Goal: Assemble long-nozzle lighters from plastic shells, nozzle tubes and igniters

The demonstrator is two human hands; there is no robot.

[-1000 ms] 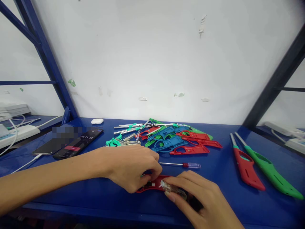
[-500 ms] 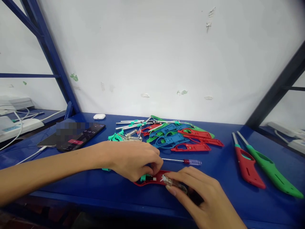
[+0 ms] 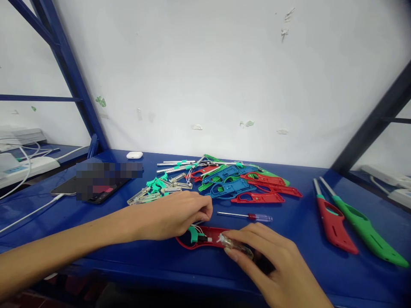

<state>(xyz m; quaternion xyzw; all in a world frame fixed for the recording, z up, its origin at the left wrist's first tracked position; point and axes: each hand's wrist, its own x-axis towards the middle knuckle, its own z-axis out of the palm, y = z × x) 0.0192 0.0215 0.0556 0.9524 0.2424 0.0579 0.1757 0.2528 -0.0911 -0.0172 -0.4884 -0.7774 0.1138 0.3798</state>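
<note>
My right hand pinches a clear lighter fuel tank between thumb and fingers, over the right part of a red lighter shell half. The shell lies open side up near the bench's front edge. A green trigger, a black piece with a white tip and thin white wires sit in its left part. My left hand is closed, fingers curled, just above and behind the trigger; whatever its fingertips hold is hidden.
A screwdriver lies behind the shell. Farther back are piled blue, red and green shell halves, metal tubes, and loose tanks and triggers. Two assembled lighters lie right; phones and an earphone case left.
My left hand has lifted back and left from the shell, uncovering more of the trigger and wires. My right hand keeps the tank almost where it was.
</note>
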